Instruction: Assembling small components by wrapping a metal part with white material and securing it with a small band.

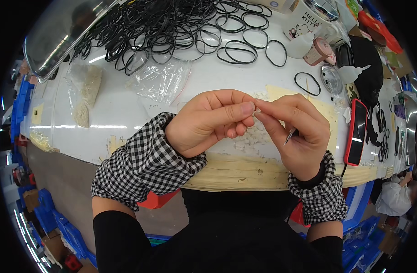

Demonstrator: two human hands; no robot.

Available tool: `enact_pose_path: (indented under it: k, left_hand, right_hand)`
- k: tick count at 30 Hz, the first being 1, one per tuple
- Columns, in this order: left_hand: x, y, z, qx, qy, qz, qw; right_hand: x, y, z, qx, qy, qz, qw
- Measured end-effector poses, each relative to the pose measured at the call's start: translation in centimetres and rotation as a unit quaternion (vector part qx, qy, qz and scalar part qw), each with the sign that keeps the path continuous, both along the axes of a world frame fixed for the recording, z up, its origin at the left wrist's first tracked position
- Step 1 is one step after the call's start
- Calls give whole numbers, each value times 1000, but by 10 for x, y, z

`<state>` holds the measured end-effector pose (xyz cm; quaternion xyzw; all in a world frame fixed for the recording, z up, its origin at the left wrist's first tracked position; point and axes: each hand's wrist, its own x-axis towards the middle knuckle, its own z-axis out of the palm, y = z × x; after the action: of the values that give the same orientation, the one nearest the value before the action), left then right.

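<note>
Over the worktop (208, 76), the left hand (208, 119) is pinching a small white piece (257, 112) between thumb and forefinger; the right hand (304, 132) is meeting it there, its fingers narrowly gripping too and cradling a metal tool (289, 135). Loose white pieces (253, 137) are lying below.

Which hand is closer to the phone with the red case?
Right. The right hand is left of the red-cased phone, not touching it; the left hand is farther left, beyond the right one.
</note>
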<state>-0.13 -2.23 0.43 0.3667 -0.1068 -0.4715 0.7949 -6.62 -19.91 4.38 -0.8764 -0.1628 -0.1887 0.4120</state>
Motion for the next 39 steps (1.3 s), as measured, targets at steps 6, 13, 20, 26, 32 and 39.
enact_pose_path:
  k: [6,13,20,26,32,39]
  left_hand:
    - [4,3,-6,-52,10,-16,998]
    - [1,1,-1,-29,-11,-3,1000]
    - [7,4,1,-31,-48,-56,997]
    - [10,6,-14,-79,-30,-76,994]
    - [10,5,-13,-73,-31,-83,993]
    - [11,6,-11,-68,-40,-88,993]
  right_hand:
    - [-1,-1,-4,-19,-36,0,999]
    - [1,0,9,-64,-9,-17,998]
    - [4,-9,-3,-190,-45,-43,980]
    - [-1,-6,0,-183,11,-43,982]
    - [1,-8,-3,-203,-22,-45,978]
    - [0,-8,-3,-200,-6,-37,979]
